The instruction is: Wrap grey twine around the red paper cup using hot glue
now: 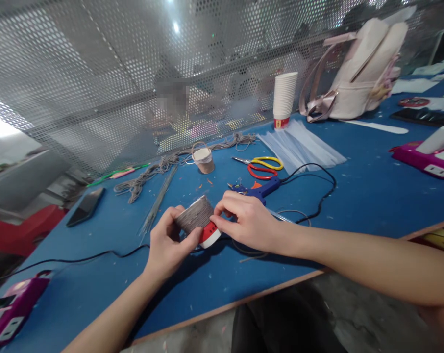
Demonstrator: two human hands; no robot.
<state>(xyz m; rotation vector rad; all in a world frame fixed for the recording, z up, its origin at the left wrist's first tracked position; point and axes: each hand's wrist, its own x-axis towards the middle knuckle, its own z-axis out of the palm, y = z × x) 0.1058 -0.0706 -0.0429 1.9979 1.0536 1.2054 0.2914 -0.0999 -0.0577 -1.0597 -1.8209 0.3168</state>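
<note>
A paper cup (195, 215), tilted on its side, has grey cord wound round much of its wall; a red band and white part show at its lower right end. My left hand (170, 240) wraps round the cup from the left, thumb on the near side. At the cup's right side, my right hand (244, 220) has thumb and forefinger pinched against the wound edge by the red band. Loose grey cord (251, 254) trails below my right hand. Just behind that hand lies a blue glue gun (268, 189), partly hidden.
Scissors (264, 166), a small cord-wrapped bucket (204, 162) and grey cord bundles (134, 186) lie behind. Clear strips (303, 147), stacked cups (284, 98) and a backpack (357, 83) stand farther right. A phone (86, 207) and purple power strip (18, 311) are left; another strip (420, 159) is right.
</note>
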